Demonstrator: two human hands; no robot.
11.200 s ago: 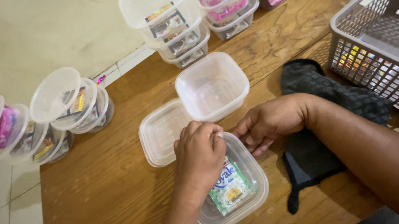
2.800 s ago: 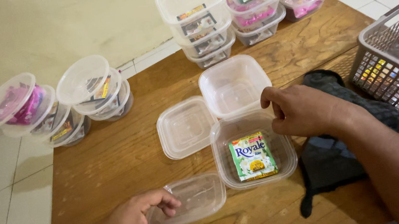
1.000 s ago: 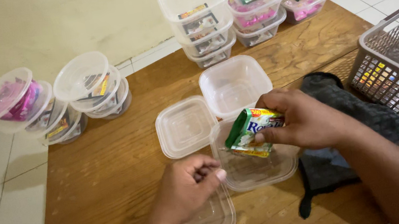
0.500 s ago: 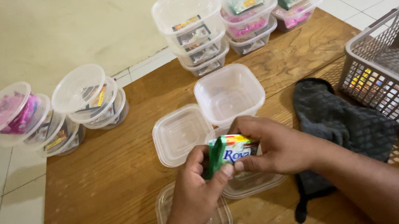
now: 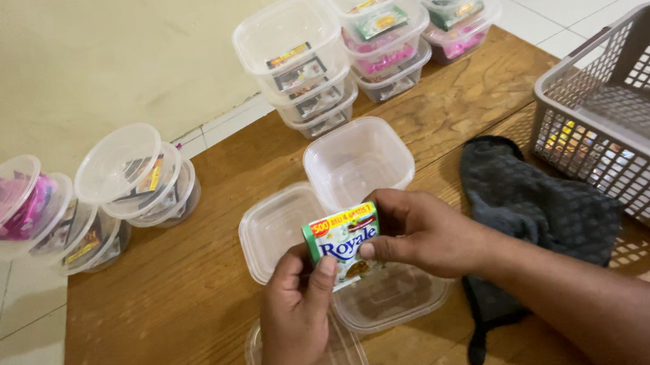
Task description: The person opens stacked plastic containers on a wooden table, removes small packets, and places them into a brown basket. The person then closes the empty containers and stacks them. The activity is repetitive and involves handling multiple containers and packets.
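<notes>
Both hands pinch a small green-and-white foil sachet (image 5: 343, 244): left hand (image 5: 298, 315) at its lower left corner, right hand (image 5: 423, 232) at its right edge. The sachet is held above an open square clear plastic container (image 5: 389, 297) on the wooden worktop (image 5: 165, 318). Risk: a loose fingertip pinch could drop the sachet outside the container. The container's contents are hidden behind the hands.
</notes>
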